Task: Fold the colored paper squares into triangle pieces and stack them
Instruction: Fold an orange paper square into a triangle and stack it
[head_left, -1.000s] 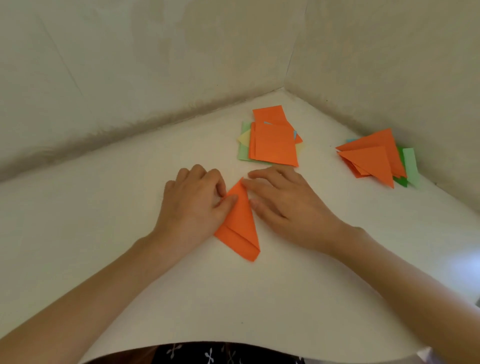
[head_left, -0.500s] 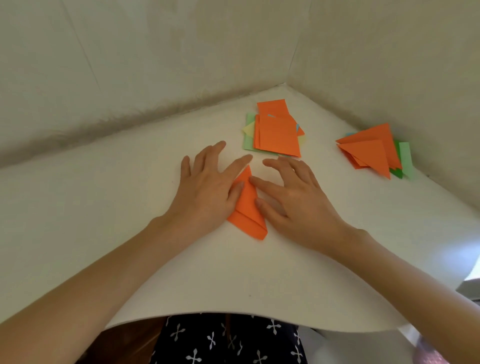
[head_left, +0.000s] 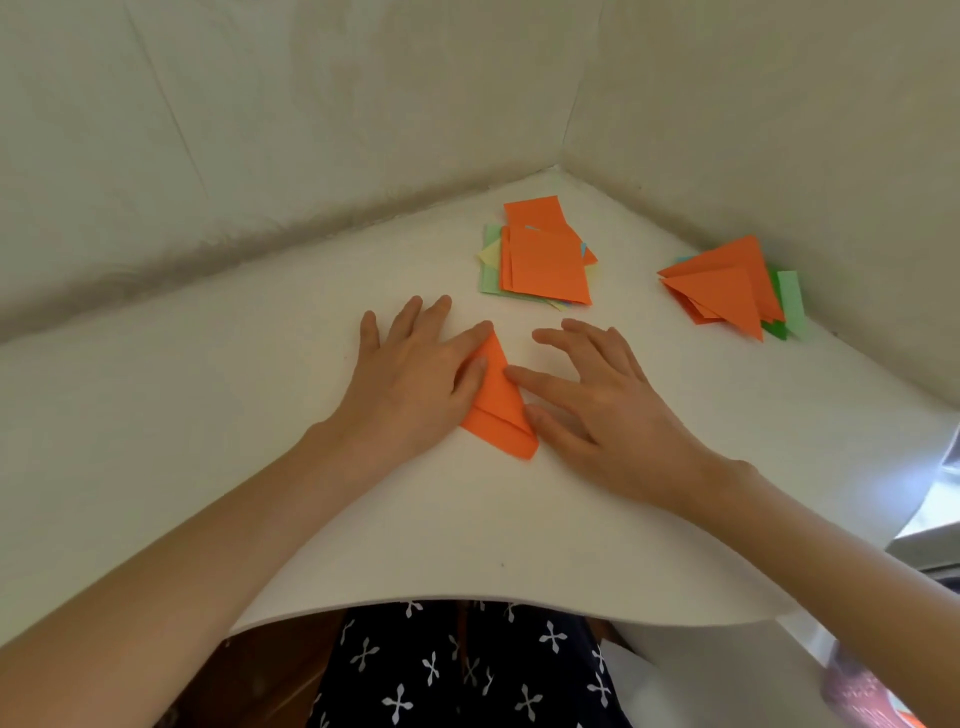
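A folded orange paper triangle (head_left: 498, 410) lies flat on the white table (head_left: 260, 415) between my hands. My left hand (head_left: 410, 384) lies flat with straight fingers, its index finger and thumb pressing the triangle's left edge. My right hand (head_left: 597, 410) is spread flat on the triangle's right side, index fingertip and thumb touching the paper. Behind them sits a pile of unfolded paper squares (head_left: 545, 260), orange on top with green and yellow beneath. At the far right is a stack of folded triangles (head_left: 722, 296), orange over green pieces.
The table fits into a corner where two pale walls (head_left: 311, 130) meet behind the piles. Its near edge curves above my dark patterned clothing (head_left: 467, 670). Something bright lies past the table's right edge (head_left: 935, 499).
My left hand's fingers have gone from curled to straight and flat over the triangle. My right hand's fingers have spread wider. The camera has tipped, showing more of the table's near edge.
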